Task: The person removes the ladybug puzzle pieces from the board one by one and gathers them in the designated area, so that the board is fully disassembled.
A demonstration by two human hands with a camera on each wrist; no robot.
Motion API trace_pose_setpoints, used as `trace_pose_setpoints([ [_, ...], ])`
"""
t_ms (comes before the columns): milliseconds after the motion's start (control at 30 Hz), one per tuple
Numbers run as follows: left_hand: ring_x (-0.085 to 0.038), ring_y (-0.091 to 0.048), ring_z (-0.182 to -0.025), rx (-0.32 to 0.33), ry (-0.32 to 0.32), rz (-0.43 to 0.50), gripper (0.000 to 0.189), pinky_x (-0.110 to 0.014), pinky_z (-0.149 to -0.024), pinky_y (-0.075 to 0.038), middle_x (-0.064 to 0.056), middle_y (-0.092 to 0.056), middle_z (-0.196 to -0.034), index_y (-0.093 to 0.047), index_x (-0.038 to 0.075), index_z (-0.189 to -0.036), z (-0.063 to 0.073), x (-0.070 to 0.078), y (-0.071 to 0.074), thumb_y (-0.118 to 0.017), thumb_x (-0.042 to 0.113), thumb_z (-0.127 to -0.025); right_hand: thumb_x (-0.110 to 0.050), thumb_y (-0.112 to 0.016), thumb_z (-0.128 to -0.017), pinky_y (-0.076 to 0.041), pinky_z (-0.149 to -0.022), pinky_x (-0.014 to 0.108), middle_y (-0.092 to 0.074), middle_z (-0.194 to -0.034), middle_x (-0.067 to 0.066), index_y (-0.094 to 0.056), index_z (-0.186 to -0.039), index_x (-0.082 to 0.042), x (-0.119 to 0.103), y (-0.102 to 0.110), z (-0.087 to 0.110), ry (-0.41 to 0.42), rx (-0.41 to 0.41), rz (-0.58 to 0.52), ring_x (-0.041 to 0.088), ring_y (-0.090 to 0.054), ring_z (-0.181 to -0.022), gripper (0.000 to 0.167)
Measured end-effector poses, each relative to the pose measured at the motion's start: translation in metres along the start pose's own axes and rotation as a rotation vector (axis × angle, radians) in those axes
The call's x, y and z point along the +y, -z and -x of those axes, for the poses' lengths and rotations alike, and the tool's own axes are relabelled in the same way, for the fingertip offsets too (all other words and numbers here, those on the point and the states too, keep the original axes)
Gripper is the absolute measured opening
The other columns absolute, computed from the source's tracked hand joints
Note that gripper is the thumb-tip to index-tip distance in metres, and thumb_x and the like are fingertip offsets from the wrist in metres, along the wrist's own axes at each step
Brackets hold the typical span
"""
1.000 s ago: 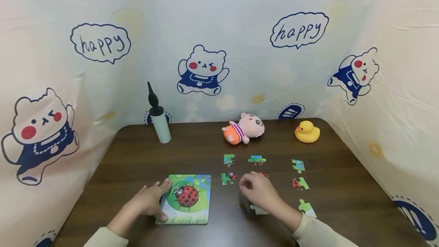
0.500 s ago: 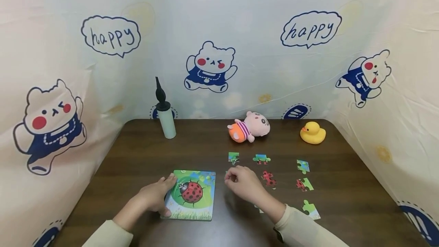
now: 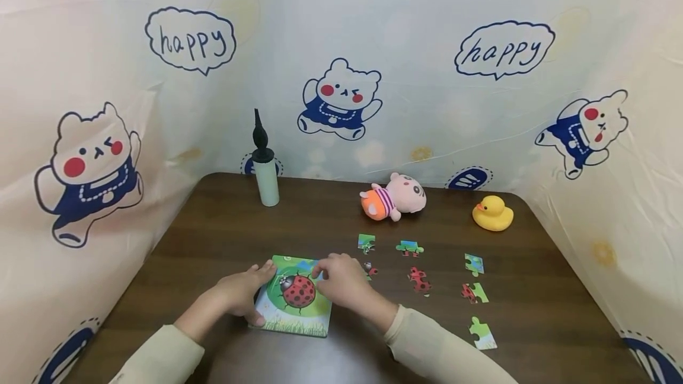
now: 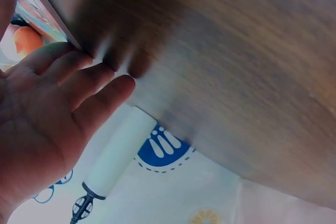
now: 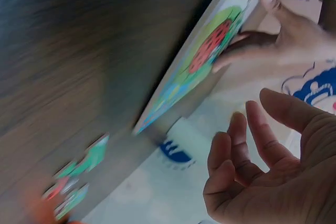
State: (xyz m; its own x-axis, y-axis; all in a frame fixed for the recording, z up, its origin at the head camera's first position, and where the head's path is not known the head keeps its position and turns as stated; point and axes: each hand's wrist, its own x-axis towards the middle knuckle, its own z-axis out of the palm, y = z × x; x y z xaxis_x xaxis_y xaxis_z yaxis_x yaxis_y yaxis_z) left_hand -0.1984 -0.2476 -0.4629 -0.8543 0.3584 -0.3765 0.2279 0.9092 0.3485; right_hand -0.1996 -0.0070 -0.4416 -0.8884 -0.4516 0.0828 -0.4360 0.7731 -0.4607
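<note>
A square board with a ladybug picture (image 3: 297, 292) lies flat on the table in the head view. My left hand (image 3: 242, 294) rests along its left edge, fingers stretched and thumb at the near corner. In the left wrist view, those fingers (image 4: 97, 98) are straight at the board's side. My right hand (image 3: 345, 284) hovers over the board's upper right part, covering some of the picture. Seen from the right wrist, its fingers (image 5: 239, 150) are loosely bent with nothing between them. Loose jigsaw pieces (image 3: 419, 282) lie to the right, some partly hidden behind the right hand and arm.
At the back stand a pale green hand pump (image 3: 267, 179) with a black top and a yellow rubber duck (image 3: 493, 214). Between them lies a pink plush toy (image 3: 393, 197). A printed curtain (image 3: 416, 93) hangs right behind the brown table (image 3: 299, 218).
My right hand has moved left, from above the jigsaw pieces to above the ladybug board. The left hand stays at the board's left edge. The head view has shifted slightly.
</note>
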Motion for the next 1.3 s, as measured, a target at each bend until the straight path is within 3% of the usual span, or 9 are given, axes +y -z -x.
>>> trace_pose_setpoints([
  [200, -0.038, -0.025, -0.139, -0.004, -0.012, -0.003, 0.112, -0.060, -0.098, -0.033, -0.011, -0.025, -0.154, -0.034, 0.008, -0.146, 0.001, -0.001, 0.001, -0.090, 0.034, -0.053, -0.033, -0.075, -0.074, -0.040, -0.063, 0.028, -0.060, -0.070, -0.012, -0.075, -0.087, -0.025, -0.020, -0.024, -0.010, 0.079, -0.041, 0.220, 0.009, -0.050, -0.070, 0.015],
  [300, -0.038, -0.025, -0.139, 0.003, -0.016, -0.004, 0.113, -0.060, -0.098, -0.033, -0.011, -0.025, -0.154, -0.033, 0.009, -0.147, 0.000, -0.001, 0.001, -0.090, 0.035, -0.052, -0.045, -0.075, -0.072, -0.044, -0.067, 0.031, -0.058, -0.070, -0.011, -0.072, -0.084, -0.026, -0.023, -0.038, -0.016, 0.072, -0.090, 0.331, 0.009, -0.053, -0.075, 0.022],
  [433, -0.039, -0.025, -0.138, 0.008, -0.021, -0.005, 0.113, -0.060, -0.098, -0.033, -0.011, -0.024, -0.154, -0.032, 0.010, -0.147, -0.001, 0.000, -0.001, -0.090, 0.035, -0.053, -0.056, -0.074, -0.069, -0.047, -0.074, 0.034, -0.058, -0.079, -0.010, -0.068, -0.091, -0.028, -0.030, -0.052, -0.020, 0.024, -0.194, 0.411, 0.011, -0.056, -0.084, 0.036],
  [533, -0.039, -0.024, -0.138, 0.003, -0.015, -0.007, 0.112, -0.060, -0.099, -0.032, -0.011, -0.024, -0.154, -0.032, 0.010, -0.147, -0.001, 0.000, -0.001, -0.089, 0.034, -0.054, -0.059, -0.076, -0.067, -0.048, -0.078, 0.036, -0.063, -0.093, -0.008, -0.067, -0.104, -0.026, -0.034, -0.059, -0.019, 0.006, -0.232, 0.417, 0.014, -0.059, -0.093, 0.050],
  [633, -0.039, -0.024, -0.139, 0.002, -0.008, -0.008, 0.112, -0.060, -0.099, -0.032, -0.011, -0.024, -0.154, -0.032, 0.009, -0.147, 0.000, 0.000, 0.000, -0.089, 0.032, -0.054, -0.058, -0.076, -0.068, -0.048, -0.081, 0.035, -0.065, -0.103, -0.006, -0.066, -0.108, -0.024, -0.037, -0.063, -0.018, 0.033, -0.218, 0.436, 0.014, -0.059, -0.099, 0.054],
  [933, -0.039, -0.024, -0.138, 0.004, -0.028, -0.018, 0.113, -0.058, -0.095, -0.037, -0.011, -0.024, -0.154, -0.032, 0.009, -0.147, -0.001, -0.002, 0.001, -0.089, 0.035, -0.053, -0.043, -0.080, -0.070, -0.046, -0.073, 0.031, -0.059, -0.090, -0.009, -0.069, -0.087, -0.030, -0.037, -0.062, -0.014, 0.116, -0.128, 0.362, 0.010, -0.055, -0.086, 0.025],
  [1133, -0.038, -0.025, -0.139, 0.014, -0.020, -0.004, 0.114, -0.059, -0.095, -0.036, -0.010, -0.025, -0.154, -0.033, 0.009, -0.147, 0.001, -0.002, 0.000, -0.089, 0.035, -0.051, -0.050, -0.070, -0.079, -0.046, -0.084, 0.033, -0.058, -0.113, -0.002, -0.062, -0.122, -0.031, -0.043, -0.063, -0.015, 0.068, -0.180, 0.385, 0.014, -0.056, -0.101, 0.048],
  [1200, -0.038, -0.025, -0.138, 0.016, -0.026, -0.004, 0.114, -0.059, -0.095, -0.036, -0.010, -0.025, -0.154, -0.033, 0.009, -0.147, 0.001, -0.001, 0.000, -0.089, 0.034, -0.050, -0.052, -0.068, -0.080, -0.045, -0.087, 0.035, -0.056, -0.121, 0.000, -0.060, -0.126, -0.034, -0.045, -0.064, -0.015, 0.054, -0.207, 0.387, 0.017, -0.055, -0.107, 0.050],
  [1300, -0.039, -0.025, -0.138, 0.016, -0.041, 0.001, 0.114, -0.060, -0.095, -0.036, -0.011, -0.026, -0.154, -0.033, 0.008, -0.146, 0.001, 0.001, 0.001, -0.089, 0.033, -0.050, -0.053, -0.070, -0.078, -0.045, -0.085, 0.035, -0.056, -0.119, -0.001, -0.062, -0.123, -0.033, -0.046, -0.067, -0.016, 0.038, -0.210, 0.365, 0.017, -0.055, -0.106, 0.049],
])
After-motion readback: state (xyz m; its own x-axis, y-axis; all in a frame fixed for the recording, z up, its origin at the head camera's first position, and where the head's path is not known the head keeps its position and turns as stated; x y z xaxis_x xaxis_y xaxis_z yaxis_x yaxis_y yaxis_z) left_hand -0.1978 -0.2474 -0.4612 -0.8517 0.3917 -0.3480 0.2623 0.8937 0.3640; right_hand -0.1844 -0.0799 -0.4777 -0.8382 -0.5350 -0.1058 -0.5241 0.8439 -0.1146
